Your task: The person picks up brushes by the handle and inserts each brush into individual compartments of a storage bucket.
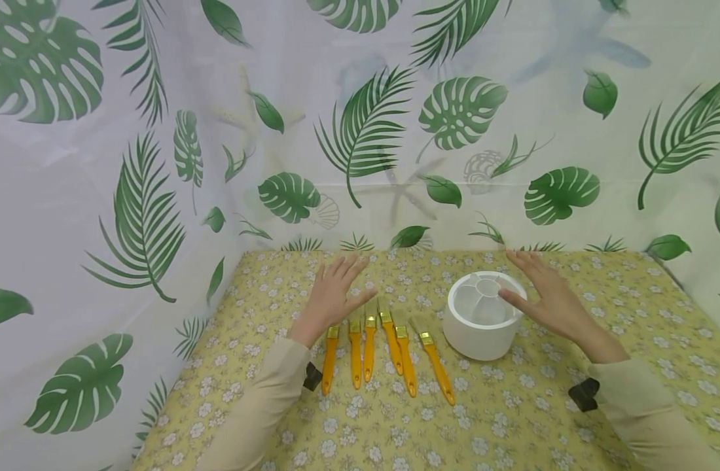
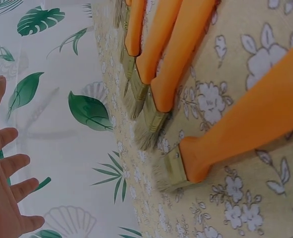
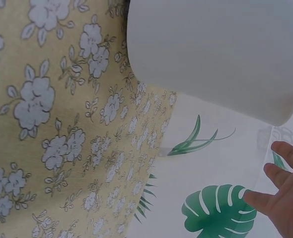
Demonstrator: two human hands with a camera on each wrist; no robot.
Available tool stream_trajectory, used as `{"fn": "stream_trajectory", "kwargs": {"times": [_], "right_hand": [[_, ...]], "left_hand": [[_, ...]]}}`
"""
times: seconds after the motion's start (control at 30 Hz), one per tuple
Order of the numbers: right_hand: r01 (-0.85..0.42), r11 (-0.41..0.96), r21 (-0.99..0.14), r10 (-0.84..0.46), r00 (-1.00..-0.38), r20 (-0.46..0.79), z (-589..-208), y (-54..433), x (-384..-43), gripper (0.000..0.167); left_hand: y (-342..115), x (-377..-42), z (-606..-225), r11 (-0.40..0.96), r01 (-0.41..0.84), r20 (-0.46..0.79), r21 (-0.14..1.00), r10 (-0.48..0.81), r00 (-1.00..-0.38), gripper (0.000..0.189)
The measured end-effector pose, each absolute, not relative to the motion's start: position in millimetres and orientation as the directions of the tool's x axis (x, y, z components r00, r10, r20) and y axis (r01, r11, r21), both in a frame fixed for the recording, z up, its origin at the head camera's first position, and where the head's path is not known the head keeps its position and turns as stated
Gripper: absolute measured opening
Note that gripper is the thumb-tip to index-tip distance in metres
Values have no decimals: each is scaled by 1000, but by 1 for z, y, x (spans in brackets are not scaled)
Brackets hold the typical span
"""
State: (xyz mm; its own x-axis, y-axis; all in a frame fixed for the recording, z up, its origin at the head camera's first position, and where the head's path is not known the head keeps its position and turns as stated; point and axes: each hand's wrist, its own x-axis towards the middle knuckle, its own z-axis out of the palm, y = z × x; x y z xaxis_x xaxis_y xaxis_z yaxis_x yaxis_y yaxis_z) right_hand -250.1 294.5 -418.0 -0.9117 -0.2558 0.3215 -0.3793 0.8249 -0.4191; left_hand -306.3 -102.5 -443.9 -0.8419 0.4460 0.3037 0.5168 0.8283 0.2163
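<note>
Several paintbrushes (image 1: 368,347) with orange handles and pale bristles lie in a loose row on the table, bristles pointing away from me. My left hand (image 1: 333,294) is held over the bristle end at the left of the row, fingers spread and holding nothing. In the left wrist view, one brush (image 2: 196,158) lies nearest the camera. A round white container (image 1: 484,337) with inner dividers stands upright to the right of the brushes. Beside its right rim is my right hand (image 1: 551,304), fingers extended, thumb overlapping the rim in the head view.
A yellow floral cloth (image 1: 395,432) covers the table. White curtains (image 1: 218,157) printed with green leaves hang behind it and along the left side. Dark straps (image 1: 584,394) show at both wrists below the beige sleeves (image 1: 648,412).
</note>
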Motion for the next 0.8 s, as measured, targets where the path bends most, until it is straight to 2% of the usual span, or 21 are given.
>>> {"fn": "stream_trajectory", "kwargs": {"times": [0.47, 0.8], "right_hand": [[-334, 828, -450, -240, -937, 254, -427, 298, -242, 76], [-368, 807, -462, -272, -926, 261, -434, 300, -242, 81]], "left_hand": [[-110, -300, -458, 827, 519, 293, 216, 453, -842, 67], [-114, -296, -462, 833, 510, 265, 215, 453, -851, 67]]}}
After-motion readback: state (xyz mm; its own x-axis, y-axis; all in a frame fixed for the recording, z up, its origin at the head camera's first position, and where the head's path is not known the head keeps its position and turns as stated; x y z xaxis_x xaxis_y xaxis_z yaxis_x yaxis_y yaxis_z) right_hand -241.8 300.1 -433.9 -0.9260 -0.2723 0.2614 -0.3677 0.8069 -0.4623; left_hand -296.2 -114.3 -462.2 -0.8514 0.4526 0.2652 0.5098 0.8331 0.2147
